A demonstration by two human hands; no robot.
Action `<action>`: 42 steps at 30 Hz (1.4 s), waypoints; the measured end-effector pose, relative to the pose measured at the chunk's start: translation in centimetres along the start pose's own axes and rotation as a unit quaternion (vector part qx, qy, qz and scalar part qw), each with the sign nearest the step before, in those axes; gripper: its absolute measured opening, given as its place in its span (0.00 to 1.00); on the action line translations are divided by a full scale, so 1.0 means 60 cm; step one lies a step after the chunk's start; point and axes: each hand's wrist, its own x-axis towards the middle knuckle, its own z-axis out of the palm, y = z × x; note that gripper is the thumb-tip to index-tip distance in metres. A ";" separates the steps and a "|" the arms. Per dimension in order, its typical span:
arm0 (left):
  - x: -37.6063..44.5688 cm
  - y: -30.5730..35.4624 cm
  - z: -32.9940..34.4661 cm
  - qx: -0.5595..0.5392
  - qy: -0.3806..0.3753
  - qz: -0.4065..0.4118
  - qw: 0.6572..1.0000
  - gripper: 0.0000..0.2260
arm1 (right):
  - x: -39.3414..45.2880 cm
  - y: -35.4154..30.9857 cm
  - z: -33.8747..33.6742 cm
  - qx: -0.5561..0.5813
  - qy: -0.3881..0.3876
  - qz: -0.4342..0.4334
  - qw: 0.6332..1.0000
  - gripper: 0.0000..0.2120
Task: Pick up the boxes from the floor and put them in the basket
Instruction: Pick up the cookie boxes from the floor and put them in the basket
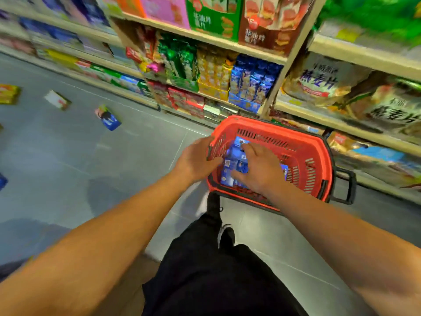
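Note:
A red plastic basket (303, 147) stands on the floor by the shelves. Blue boxes (235, 164) lie inside it. My left hand (197, 159) is at the basket's left rim, its fingers reaching over the edge onto the boxes. My right hand (259, 168) lies on top of the blue boxes with fingers spread. Whether either hand grips a box is blurred. More boxes lie on the floor to the left: a blue one (109, 118), a white one (57, 100) and a yellow one (9, 94).
Shelves (293, 62) full of snack bags and boxes run along the right and back. The basket's black handle (347, 188) sticks out to the right. My black-trousered legs and shoes (225, 236) stand just before the basket. Grey tiled floor (68, 156) spreads left.

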 end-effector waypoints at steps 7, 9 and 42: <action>-0.155 -0.020 -0.072 0.044 0.091 -0.027 0.995 0.32 | -0.072 -0.080 -0.026 -0.029 0.055 -0.089 0.994 0.41; -0.191 -0.036 -0.090 0.034 0.117 -0.039 0.992 0.32 | -0.078 -0.104 -0.032 -0.049 0.042 -0.112 0.992 0.43; -0.096 -0.603 -0.554 -0.092 0.218 -0.161 0.958 0.30 | 0.300 -0.716 0.064 -0.118 -0.057 -0.118 0.984 0.43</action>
